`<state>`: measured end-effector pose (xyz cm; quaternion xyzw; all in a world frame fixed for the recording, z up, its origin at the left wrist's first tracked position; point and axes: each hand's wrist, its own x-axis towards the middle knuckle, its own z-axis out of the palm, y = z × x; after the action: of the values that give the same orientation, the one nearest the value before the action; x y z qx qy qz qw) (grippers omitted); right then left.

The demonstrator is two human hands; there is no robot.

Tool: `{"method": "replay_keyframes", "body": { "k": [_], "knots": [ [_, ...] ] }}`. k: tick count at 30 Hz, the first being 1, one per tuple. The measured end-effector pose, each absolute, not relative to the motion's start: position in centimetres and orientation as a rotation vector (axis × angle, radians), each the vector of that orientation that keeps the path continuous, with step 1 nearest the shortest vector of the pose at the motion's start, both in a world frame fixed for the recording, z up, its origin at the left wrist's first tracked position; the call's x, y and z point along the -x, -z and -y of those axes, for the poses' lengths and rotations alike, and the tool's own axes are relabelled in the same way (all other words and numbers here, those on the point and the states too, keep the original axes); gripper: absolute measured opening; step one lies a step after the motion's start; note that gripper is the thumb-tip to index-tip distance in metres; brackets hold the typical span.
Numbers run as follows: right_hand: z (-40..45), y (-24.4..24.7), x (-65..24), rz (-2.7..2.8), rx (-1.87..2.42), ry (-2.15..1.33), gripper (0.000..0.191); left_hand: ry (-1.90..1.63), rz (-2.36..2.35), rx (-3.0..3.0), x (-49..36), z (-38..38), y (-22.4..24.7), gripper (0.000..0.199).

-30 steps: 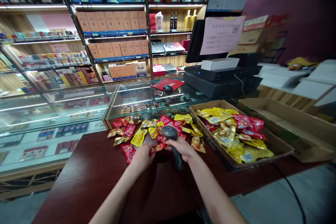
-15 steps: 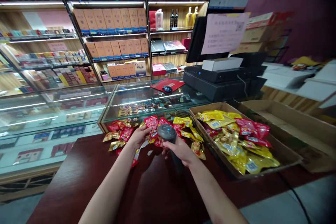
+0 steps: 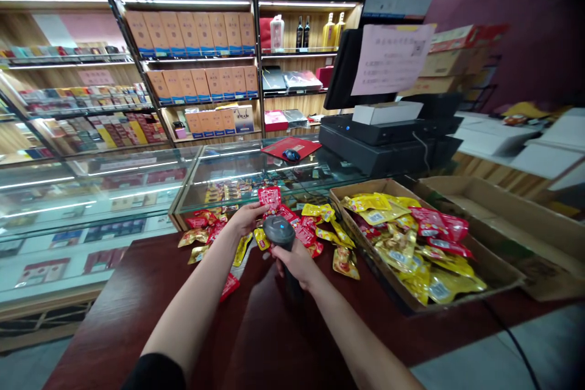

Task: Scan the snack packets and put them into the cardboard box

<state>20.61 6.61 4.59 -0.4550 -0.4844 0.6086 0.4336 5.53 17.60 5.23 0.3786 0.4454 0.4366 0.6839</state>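
Note:
Between the fingers of my left hand (image 3: 244, 219) is a red snack packet (image 3: 269, 197), held up above the pile. My right hand (image 3: 295, 262) is wrapped round the handle of a dark grey barcode scanner (image 3: 280, 230), its head close to that packet and to my left hand. Around and behind both hands lie several loose red and yellow packets, among them a red packet (image 3: 304, 233) just right of the scanner. A yellow packet (image 3: 242, 250) rests below my left wrist. A gold packet (image 3: 346, 262) lies on the dark red wooden counter (image 3: 256, 329).
A cardboard box (image 3: 365, 268) full of yellow and red packets stands on the right, beside another cardboard tray (image 3: 539, 219). Behind the pile is a glass display case (image 3: 228, 164) with a mouse (image 3: 291, 155) on a red mat. A monitor (image 3: 340, 70) stands at the back right.
My left hand has raised the red packet slightly, up and to the right. My right hand has shifted the scanner a little left, nearer my left hand.

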Motion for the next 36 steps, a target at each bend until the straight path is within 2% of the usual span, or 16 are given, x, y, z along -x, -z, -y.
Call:
{"method": "replay_keyframes", "body": {
  "k": [13,30,36],
  "knots": [
    [-8.5,-1.8,-18.0,1.241,1.259,-1.299,0.015,-0.996,-1.008,-0.875,-4.4,-18.4,-7.1,0.029],
    [-8.5,-2.7,-17.3,1.274,1.210,-1.314,0.012,-0.979,-1.014,-0.906,-3.0,-18.5,-6.3,0.030],
    [-10.8,-6.2,-20.9,1.214,1.071,-1.019,0.032,-0.932,-1.017,-0.899,-3.3,-17.4,-6.9,0.030]
  ]
}}
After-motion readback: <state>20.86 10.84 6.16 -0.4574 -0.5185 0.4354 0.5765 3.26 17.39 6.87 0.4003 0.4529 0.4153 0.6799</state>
